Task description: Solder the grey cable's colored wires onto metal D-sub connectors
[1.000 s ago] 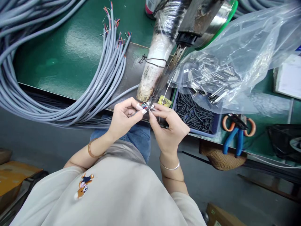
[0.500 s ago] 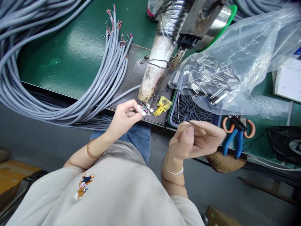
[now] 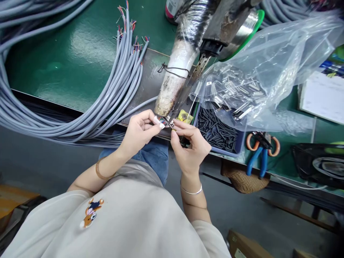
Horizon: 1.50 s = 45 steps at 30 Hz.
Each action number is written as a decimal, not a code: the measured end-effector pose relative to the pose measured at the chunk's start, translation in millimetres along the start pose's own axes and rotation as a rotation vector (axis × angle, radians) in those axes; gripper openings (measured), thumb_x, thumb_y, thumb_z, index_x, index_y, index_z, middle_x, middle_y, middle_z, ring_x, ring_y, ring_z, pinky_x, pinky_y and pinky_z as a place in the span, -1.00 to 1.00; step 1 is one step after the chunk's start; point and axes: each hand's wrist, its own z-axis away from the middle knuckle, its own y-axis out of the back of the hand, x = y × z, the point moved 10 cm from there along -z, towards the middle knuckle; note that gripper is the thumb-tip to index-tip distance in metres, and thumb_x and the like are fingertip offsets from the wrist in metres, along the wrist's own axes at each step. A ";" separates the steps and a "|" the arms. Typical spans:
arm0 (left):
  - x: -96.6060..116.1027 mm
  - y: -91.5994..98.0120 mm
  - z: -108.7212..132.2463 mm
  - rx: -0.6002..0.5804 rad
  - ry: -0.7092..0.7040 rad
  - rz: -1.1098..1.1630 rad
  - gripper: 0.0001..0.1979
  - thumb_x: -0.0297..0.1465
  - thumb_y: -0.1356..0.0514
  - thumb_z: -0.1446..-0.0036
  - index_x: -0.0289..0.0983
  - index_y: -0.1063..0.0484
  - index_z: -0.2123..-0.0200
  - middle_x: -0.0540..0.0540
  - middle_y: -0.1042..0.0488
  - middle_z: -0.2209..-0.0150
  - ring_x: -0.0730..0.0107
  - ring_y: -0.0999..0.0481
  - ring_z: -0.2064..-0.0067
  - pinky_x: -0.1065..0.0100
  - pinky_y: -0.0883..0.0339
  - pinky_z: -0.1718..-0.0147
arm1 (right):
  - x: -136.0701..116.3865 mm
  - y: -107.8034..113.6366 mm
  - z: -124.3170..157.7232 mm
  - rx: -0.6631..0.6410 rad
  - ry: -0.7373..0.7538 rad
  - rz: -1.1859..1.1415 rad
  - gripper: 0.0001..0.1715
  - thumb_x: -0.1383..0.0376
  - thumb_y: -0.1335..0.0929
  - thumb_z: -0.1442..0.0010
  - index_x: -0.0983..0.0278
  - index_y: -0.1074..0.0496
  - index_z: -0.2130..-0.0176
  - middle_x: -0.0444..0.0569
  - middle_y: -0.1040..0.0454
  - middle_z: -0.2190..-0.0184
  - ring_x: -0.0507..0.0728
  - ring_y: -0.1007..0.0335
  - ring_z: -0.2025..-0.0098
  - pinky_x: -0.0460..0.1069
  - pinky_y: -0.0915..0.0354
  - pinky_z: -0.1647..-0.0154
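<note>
My left hand [image 3: 141,129] pinches the thin coloured wires [image 3: 162,120] of a grey cable, with white coverings on its fingertips. Those wires meet a small metal connector [image 3: 171,123] below the tip of a white-wrapped tube [image 3: 172,84]. From the right, my right hand [image 3: 189,145] comes in close to the connector, thumb and forefinger closed. A thin strand of solder wire [image 3: 191,106] runs down into these fingers. Just behind them is a yellow clip [image 3: 184,116], partly covered by my hand. A soldering iron [image 3: 200,68] points down beside the tube.
Grey cables [image 3: 118,89] with stripped ends curve across the left. A tray of black sleeves [image 3: 216,130] and a clear bag of connectors [image 3: 236,89] lie to the right, near blue-handled pliers [image 3: 257,157]. A green-rimmed solder spool [image 3: 243,36] is behind.
My right hand has moved left and inward from over the tray's front edge to the connector, bringing the solder wire along. My left hand keeps its pinch. The whole view has shifted slightly.
</note>
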 end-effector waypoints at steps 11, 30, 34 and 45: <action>4.2 -1.9 -0.5 -0.046 -0.034 0.005 -0.69 -0.41 -0.48 0.08 -0.29 -0.36 0.48 0.14 -0.38 0.59 0.75 -0.17 0.71 0.59 0.01 0.77 | -18.1 2.2 -11.4 0.015 0.119 0.138 -0.81 0.46 -0.47 -0.21 0.18 -0.49 0.23 -0.11 -0.68 0.16 0.09 -0.66 0.13 0.00 -0.57 0.07; 9.1 -0.7 1.4 -0.028 -0.042 -0.060 -0.73 -0.48 -0.44 0.04 -0.29 -0.36 0.49 0.11 -0.41 0.54 0.74 -0.19 0.68 0.55 0.00 0.75 | -15.5 0.4 -13.1 -0.018 0.104 0.155 -0.83 0.43 -0.49 -0.21 0.18 -0.48 0.27 -0.13 -0.67 0.18 0.06 -0.65 0.16 -0.04 -0.55 0.11; 8.8 -0.3 1.5 -0.031 -0.036 -0.063 -0.72 -0.46 -0.46 0.06 -0.29 -0.36 0.49 0.12 -0.39 0.55 0.74 -0.17 0.69 0.55 0.01 0.75 | -17.0 -0.6 -12.5 -0.024 0.119 0.178 -0.85 0.41 -0.48 -0.23 0.17 -0.48 0.27 -0.12 -0.67 0.19 0.08 -0.66 0.16 -0.02 -0.56 0.13; -1.0 2.2 6.4 -0.013 0.014 -0.106 -0.70 -0.42 -0.47 0.08 -0.30 -0.36 0.50 0.05 -0.43 0.48 0.74 -0.16 0.64 0.55 0.06 0.73 | -20.2 -1.6 -2.7 -0.037 0.187 0.197 -0.82 0.43 -0.45 -0.24 0.17 -0.43 0.29 -0.06 -0.68 0.15 0.08 -0.67 0.16 -0.05 -0.57 0.15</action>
